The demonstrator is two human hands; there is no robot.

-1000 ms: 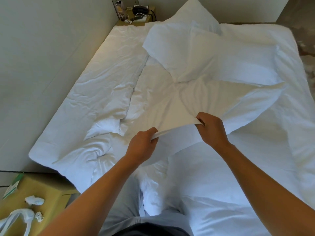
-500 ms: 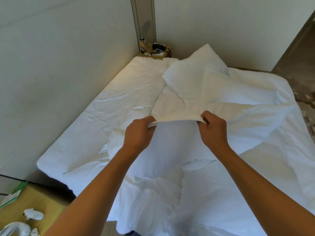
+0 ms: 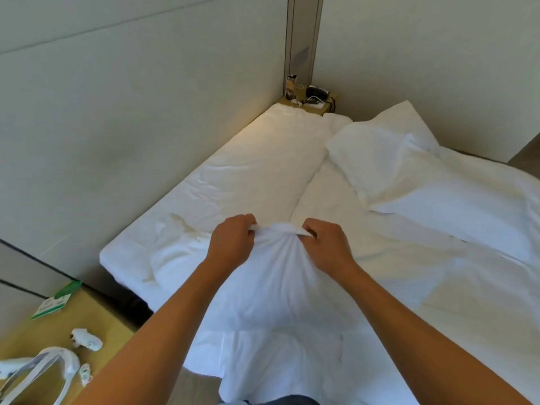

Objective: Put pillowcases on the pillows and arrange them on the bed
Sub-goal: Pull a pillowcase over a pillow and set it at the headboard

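Observation:
A white pillowcase hangs in front of me over the near edge of the bed, bulging below my hands. My left hand and my right hand each pinch its top edge, close together, with the cloth gathered between them. Whether a pillow is inside it I cannot tell. A white pillow lies at the far right of the bed, and part of another one shows behind it.
A wall runs along the bed's left side. A yellow bedside table at the lower left carries a green card and white objects. Another small table with a dark device stands in the far corner. Rumpled white bedding covers the right half.
My hands have drawn closer together and lifted the pillowcase's edge, bunching the cloth. My view has tilted up toward the wall and corner.

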